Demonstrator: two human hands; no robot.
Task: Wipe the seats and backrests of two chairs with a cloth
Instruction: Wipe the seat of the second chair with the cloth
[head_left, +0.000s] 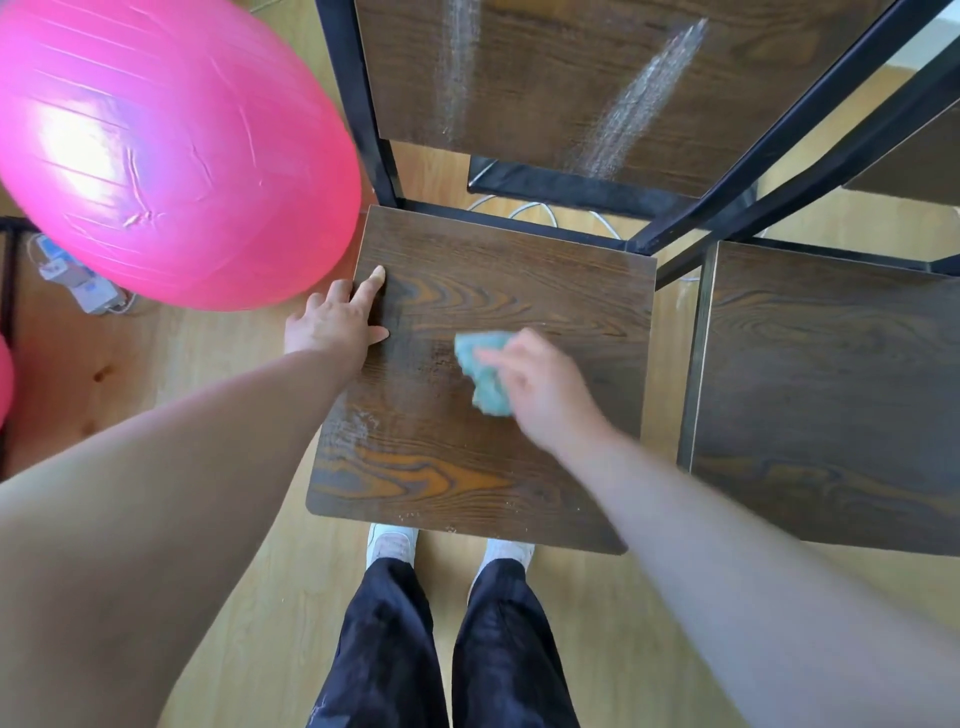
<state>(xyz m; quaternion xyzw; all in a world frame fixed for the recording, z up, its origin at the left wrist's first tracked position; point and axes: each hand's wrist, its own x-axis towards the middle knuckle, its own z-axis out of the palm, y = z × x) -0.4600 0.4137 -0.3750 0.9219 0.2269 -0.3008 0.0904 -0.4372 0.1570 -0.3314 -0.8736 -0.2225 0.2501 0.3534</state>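
Observation:
Directly below me stands a chair with a dark wood-grain seat (519, 291) and a black metal frame. Its backrest (545, 78) carries two pale dusty streaks. My right hand (540, 389) is shut on a crumpled teal cloth (485, 371) and presses it onto the middle of the seat; the hand is motion-blurred. My left hand (337, 319) rests on the seat's left edge, fingers spread flat on the wood. Whitish dust lies near the seat's front left. A second chair's seat (831, 395) sits immediately to the right.
A large pink exercise ball (166, 150) sits close to the chair's left side, above my left hand. A white power strip (78, 280) with cables lies on the wooden floor at far left. My feet in white shoes (392, 543) stand at the seat's front edge.

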